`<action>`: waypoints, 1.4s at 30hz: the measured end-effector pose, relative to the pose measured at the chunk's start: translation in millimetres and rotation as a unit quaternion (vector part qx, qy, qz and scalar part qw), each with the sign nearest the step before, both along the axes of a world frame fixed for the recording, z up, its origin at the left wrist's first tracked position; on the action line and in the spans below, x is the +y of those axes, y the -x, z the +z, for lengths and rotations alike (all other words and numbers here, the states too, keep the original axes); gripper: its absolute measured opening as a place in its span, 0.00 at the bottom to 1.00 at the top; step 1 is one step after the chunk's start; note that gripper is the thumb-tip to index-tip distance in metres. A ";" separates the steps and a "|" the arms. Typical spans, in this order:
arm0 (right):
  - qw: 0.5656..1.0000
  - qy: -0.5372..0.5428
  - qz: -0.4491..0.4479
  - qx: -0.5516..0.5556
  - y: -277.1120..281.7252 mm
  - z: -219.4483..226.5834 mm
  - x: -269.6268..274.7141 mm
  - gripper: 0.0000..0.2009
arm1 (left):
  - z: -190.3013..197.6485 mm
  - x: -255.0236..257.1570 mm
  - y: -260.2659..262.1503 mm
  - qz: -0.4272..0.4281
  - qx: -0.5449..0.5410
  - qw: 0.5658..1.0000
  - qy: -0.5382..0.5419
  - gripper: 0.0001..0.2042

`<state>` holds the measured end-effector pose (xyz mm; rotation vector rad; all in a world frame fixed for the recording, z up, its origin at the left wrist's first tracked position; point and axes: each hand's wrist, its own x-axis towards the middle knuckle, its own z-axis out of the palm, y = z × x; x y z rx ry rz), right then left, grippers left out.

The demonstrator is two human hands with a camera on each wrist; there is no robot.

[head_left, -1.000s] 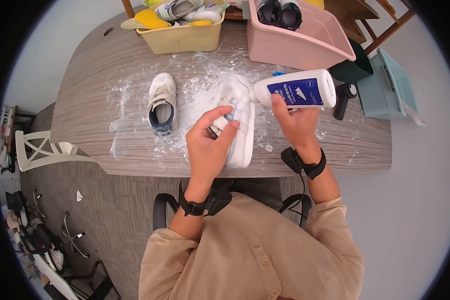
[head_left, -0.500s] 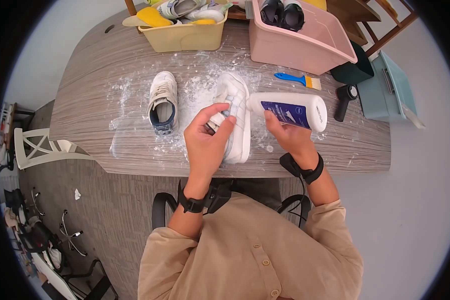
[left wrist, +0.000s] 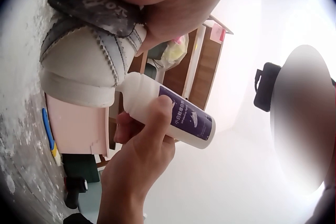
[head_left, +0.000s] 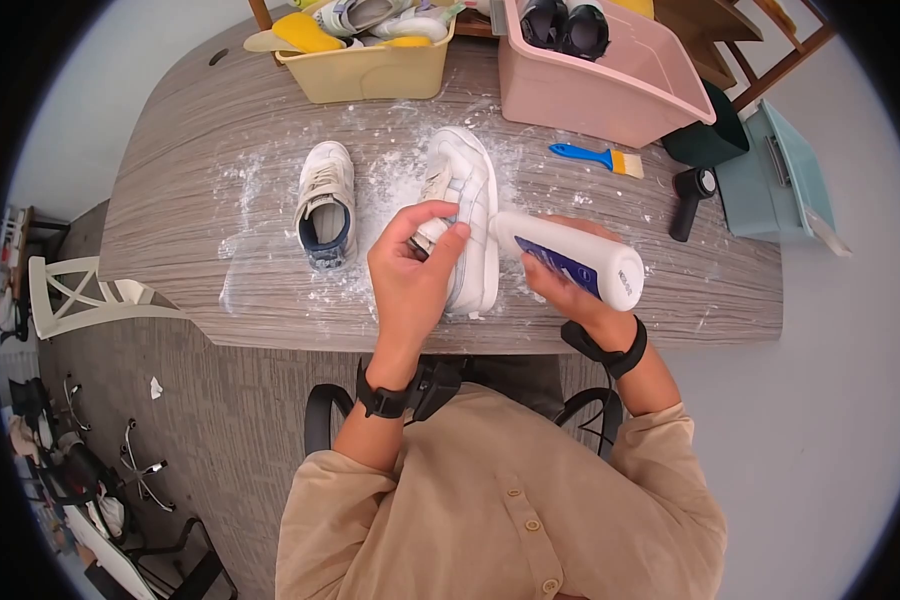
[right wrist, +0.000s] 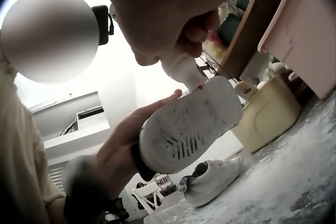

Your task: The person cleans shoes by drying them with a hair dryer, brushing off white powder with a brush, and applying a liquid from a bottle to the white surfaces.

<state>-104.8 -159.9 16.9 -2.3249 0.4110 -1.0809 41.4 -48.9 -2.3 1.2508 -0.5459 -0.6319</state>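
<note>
My left hand (head_left: 408,275) grips a white sneaker (head_left: 479,235) at its ankle opening, thumb and fingers round the collar. The right wrist view shows its grey-white sole (right wrist: 191,124) with slotted grooves, held up off the table. In my right hand (head_left: 575,292) is a white squeeze bottle (head_left: 568,248) with a dark blue label (left wrist: 190,118). The bottle lies tipped sideways, its nozzle end right at the sneaker's side edge. A second white sneaker (head_left: 327,180) with a dark blue lining stands on the table to the left.
White powdery smears (head_left: 245,190) mark the wooden table (head_left: 180,170). A blue-handled brush (head_left: 582,154) and a black handheld tool (head_left: 688,205) lie at right. Behind stand a yellow bin (head_left: 370,80) of shoes and a pink bin (head_left: 590,95) with black shoes.
The bottle's base has swung down toward my body, uncovering the brush, while its nozzle end stays along the sneaker's side. The held sneaker has shifted slightly away from my body.
</note>
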 end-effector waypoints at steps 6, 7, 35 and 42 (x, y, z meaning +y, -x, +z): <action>0.997 0.072 0.017 -0.014 2.4 1.8 0.4 0.15 | 3.7 -0.7 1.2 0.010 -0.012 1.000 -0.001 0.09; 0.996 0.093 0.014 -0.003 3.2 6.6 2.6 0.15 | 5.0 -0.7 1.6 0.010 -0.011 1.000 0.001 0.08; 0.990 0.077 0.014 0.114 34.0 -14.0 27.9 0.14 | 3.1 -5.5 2.1 0.019 -0.030 0.999 0.019 0.07; 0.992 0.074 0.024 0.094 35.7 -24.2 30.2 0.14 | 2.5 -8.1 0.6 0.047 0.027 0.999 -0.004 0.07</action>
